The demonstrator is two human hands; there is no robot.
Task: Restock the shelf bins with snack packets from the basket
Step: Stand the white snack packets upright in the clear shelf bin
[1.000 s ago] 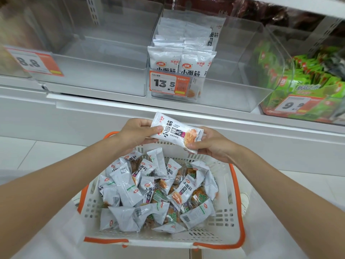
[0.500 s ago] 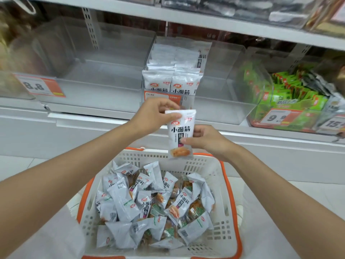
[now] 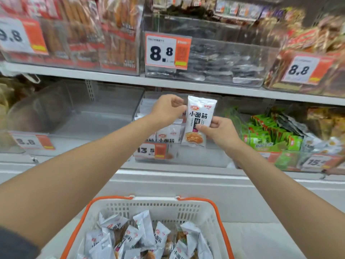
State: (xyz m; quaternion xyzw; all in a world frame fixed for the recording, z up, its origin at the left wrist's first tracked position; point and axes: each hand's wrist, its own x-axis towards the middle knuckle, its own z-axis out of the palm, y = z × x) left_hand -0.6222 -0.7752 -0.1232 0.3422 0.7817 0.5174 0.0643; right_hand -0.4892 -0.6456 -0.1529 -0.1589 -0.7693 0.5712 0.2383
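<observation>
Where the two hands meet just above the middle of the view, one white snack packet (image 3: pixel 198 120) stands upright with its print facing the camera.

- Left hand (image 3: pixel 168 109): thumb and curled fingers pinch the packet's upper left edge.
- Right hand (image 3: pixel 218 131): thumb and fingers pinch its lower right side, with the thumb across the front.
- Position: the packet hangs at the mouth of the middle bin (image 3: pixel 201 157). From this angle it is hard to judge whether it is in front of the front wall or past it.

Containers, by clock face from the held packet:
- Middle bin, clear-walled, directly behind: stocked packets (image 3: pixel 169 136) of the same print stand upright in rows, partly hidden by the left hand. A 13.5 tag (image 3: pixel 151 150) is on the front wall.
- 3 o'clock: a clear bin holding green packets (image 3: pixel 265 135), with darker ones behind.
- 9 o'clock: a clear left bin (image 3: pixel 89 120) with an 8.8 tag (image 3: pixel 30 142).
- 12 o'clock, upper shelf: a clear bin of dark packets (image 3: pixel 224 62), blurred.
- 11 o'clock: red sausage packs (image 3: pixel 115 38).
- 6 o'clock: a basket (image 3: pixel 158 208) with white lattice walls and an orange rim. It holds a loose heap of packets (image 3: pixel 143 232) of the same print, lying at all angles.
</observation>
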